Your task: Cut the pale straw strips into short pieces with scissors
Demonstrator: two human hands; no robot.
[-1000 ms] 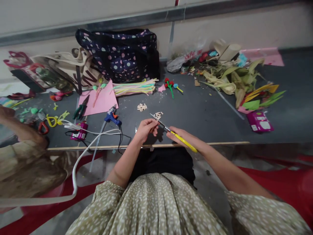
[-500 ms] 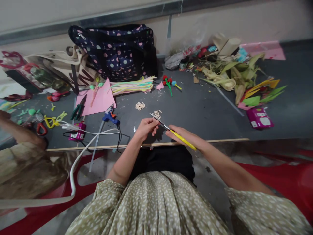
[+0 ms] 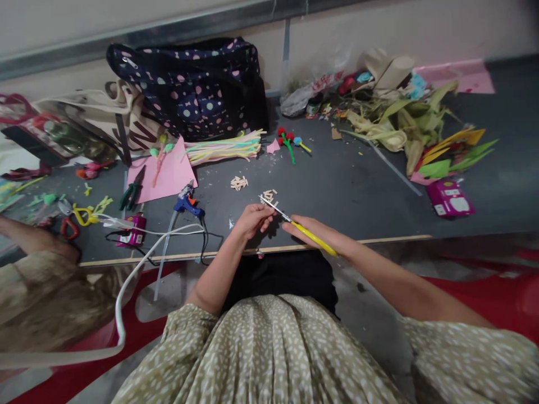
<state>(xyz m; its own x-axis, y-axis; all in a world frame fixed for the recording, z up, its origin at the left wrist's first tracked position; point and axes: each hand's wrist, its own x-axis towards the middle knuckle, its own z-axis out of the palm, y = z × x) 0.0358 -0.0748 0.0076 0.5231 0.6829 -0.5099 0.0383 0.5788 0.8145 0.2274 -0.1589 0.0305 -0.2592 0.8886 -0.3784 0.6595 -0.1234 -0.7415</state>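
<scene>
Open tabletop (image 3: pixel 357 196) right of scissors (image 3: pixel 315 238), glue gun (image 3: pixel 188 204), white cable (image 3: pixel 119 320) obstructing left

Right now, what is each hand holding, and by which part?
The right hand holds the scissors by their yellow handle end. The left hand is curled beside the blades; whether it pinches anything cannot be told.

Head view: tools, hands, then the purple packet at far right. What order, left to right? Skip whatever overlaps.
Red-handled tool → green-handled pliers → blue glue gun → left hand → yellow scissor handles → purple packet.
</scene>
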